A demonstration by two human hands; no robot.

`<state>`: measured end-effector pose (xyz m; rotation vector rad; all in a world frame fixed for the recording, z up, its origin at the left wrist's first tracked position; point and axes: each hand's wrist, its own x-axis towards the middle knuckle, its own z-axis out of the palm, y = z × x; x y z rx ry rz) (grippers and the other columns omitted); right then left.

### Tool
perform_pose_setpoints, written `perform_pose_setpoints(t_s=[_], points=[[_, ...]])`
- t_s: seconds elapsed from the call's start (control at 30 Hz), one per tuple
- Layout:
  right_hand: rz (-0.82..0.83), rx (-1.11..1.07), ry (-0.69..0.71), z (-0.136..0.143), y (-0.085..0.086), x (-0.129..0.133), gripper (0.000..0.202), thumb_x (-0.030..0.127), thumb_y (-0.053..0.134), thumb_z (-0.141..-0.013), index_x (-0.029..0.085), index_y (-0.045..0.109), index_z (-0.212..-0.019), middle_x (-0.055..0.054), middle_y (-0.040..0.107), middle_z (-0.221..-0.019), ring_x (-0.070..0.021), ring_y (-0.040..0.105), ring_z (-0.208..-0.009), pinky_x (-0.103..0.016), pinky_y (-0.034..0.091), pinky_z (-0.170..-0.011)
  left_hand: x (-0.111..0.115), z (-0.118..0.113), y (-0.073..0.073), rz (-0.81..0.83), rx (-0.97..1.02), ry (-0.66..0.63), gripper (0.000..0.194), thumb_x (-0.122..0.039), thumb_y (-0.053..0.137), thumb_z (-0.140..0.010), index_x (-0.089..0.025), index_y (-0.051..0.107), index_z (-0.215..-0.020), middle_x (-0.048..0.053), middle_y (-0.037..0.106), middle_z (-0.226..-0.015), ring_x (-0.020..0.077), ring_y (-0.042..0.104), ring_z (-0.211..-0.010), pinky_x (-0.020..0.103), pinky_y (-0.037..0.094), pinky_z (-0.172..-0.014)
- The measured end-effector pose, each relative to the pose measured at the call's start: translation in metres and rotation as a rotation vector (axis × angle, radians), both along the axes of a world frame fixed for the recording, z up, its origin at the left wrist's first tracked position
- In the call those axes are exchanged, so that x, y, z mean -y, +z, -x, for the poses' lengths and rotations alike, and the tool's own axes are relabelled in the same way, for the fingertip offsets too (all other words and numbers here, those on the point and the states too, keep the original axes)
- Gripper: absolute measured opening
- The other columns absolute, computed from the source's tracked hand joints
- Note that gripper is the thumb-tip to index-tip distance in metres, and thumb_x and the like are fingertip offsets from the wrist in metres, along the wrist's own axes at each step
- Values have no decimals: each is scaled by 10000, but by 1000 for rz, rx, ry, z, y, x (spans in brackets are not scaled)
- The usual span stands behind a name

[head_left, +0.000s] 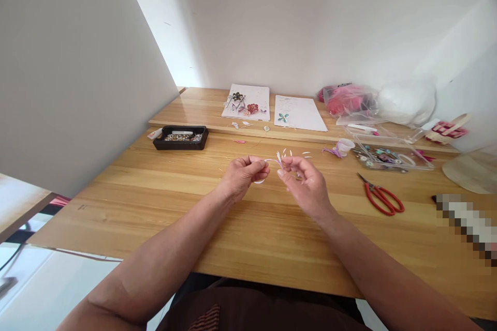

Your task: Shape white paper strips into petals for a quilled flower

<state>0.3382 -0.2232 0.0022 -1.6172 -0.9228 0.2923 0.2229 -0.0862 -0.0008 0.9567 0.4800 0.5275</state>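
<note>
Currently the left hand (pixel 247 175) pinches one end of a thin, pale, curved strand (pixel 271 160), and the right hand (pixel 306 182) pinches a small lilac-and-white petalled spray (pixel 279 158) near its other end, both above the yellowish wood-grain tabletop (pixel 256 238)

One view looks forward and steeply down from the wearer's head, near above the hands (pixel 243 177), taking in the bench (pixel 252 240) and wall (pixel 272 20) beyond.
</note>
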Motion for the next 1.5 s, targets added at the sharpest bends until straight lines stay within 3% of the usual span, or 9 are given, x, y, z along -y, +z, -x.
perform_pose_setpoints(t_s=[0.13,0.23,0.33,0.43,0.57,0.8,1.13,1.3,1.5], points=[[-160,-127,-21,2,9,1,320,296,673,-799,244,588,-1103,-107,640,-1204,-285,638,-1134,-242,537,-490,0,-1,-2,-7,2,4,324,-317,902,-600,-118,661,-688,38,708,-697,91,652,-628,227,525,-672],[-203,-217,81,8,7,-2,448,223,662,-758,270,528,-1182,-115,555,-1352,-283,602,-1224,-281,590,-610,1,0,-1,-4,18,-5,336,-329,907,-583,-117,667,-685,38,710,-698,91,650,-627,225,525,-667],[-104,-330,180,14,-1,-5,468,269,703,-756,258,518,-1186,-116,608,-1277,-220,697,-955,-300,573,-618,1,0,0,7,40,-5,339,-329,908,-575,-118,663,-676,31,709,-697,86,648,-622,218,527,-665],[39,-363,235,18,-8,-6,273,405,688,-820,212,574,-976,-29,678,-839,-114,571,-544,-248,438,-469,1,0,1,23,58,2,340,-323,911,-570,-118,659,-673,25,710,-699,85,652,-623,211,531,-663],[66,-223,230,22,-8,-5,266,436,637,-867,206,565,-754,31,545,-573,-106,454,-505,-251,367,-491,0,1,1,21,38,7,324,-310,902,-590,-113,666,-693,28,704,-687,87,645,-607,214,533,-647],[79,19,186,29,-7,2,212,374,587,-919,216,591,-777,35,490,-576,-119,413,-505,-265,320,-486,-3,2,3,-36,-31,73,285,-270,880,-624,-106,676,-737,20,683,-684,92,643,-608,228,529,-648],[-50,728,-31,16,6,14,92,207,610,-909,238,686,-867,10,572,-616,-149,529,-572,-299,421,-607,-1,8,10,-207,-145,5,337,-373,879,-611,-125,679,-719,19,658,-689,103,603,-598,227,479,-550],[-59,738,-71,9,9,15,129,225,614,-919,259,735,-948,-21,677,-698,-176,618,-633,-317,466,-633,1,8,12,-270,-216,-27,303,-359,870,-609,-123,690,-669,20,628,-656,89,545,-563,226,447,-524],[-43,776,9,8,9,16,162,209,622,-914,276,755,-978,-28,767,-806,-197,676,-707,-338,497,-698,0,7,10,-298,-243,-18,250,-333,840,-638,-128,701,-672,28,642,-665,93,547,-553,228,445,-523]])
